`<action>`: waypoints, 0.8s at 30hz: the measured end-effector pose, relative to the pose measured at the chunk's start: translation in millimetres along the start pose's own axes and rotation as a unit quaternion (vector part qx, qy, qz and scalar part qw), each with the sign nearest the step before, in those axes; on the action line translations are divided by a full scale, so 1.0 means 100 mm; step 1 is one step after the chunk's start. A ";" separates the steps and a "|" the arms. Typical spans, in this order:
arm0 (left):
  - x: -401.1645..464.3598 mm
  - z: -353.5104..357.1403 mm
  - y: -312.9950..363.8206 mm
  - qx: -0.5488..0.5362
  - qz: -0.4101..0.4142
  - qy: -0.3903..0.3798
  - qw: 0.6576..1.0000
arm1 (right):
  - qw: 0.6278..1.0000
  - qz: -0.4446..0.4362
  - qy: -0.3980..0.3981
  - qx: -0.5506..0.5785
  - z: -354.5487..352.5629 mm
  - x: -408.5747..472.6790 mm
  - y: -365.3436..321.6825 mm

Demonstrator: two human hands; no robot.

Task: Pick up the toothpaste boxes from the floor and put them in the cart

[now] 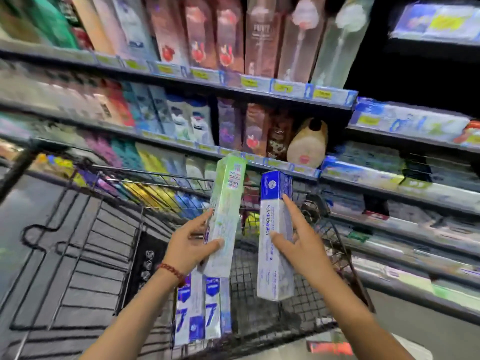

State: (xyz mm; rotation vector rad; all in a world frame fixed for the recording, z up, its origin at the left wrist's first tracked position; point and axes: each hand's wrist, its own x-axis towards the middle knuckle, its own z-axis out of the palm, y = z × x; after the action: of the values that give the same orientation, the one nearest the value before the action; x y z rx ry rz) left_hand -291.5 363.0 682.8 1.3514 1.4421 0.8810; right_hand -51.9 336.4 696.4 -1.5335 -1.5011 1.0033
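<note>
My left hand grips a pale green toothpaste box near its lower half, holding it upright over the wire cart. My right hand holds a blue-and-white toothpaste box, thumb on its front and index finger along its side, also above the cart. Inside the cart, at its near left, stand two or three blue-and-white toothpaste boxes side by side.
Store shelves packed with bottles and boxed goods run behind and to the right of the cart. A red package lies on the floor by the cart's near right corner. A dark tiled floor lies to the left.
</note>
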 end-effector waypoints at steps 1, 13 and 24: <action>0.06 -0.10 -0.11 0.001 -0.012 0.003 1.000 | 1.000 0.006 -0.008 0.000 0.13 0.05 0.02; 0.28 -0.45 -1.47 0.019 -0.182 0.020 0.983 | 0.982 0.152 -0.078 -0.077 1.32 0.47 0.70; -0.11 -0.31 -2.40 0.027 -0.368 0.084 0.926 | 0.937 0.182 -0.249 -0.164 2.31 0.52 1.37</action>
State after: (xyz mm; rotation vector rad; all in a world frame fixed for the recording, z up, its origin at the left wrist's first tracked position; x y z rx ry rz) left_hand -396.3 322.6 467.8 0.6677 1.9244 0.4610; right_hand -206.7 382.2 475.8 -1.9427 -1.8389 1.5011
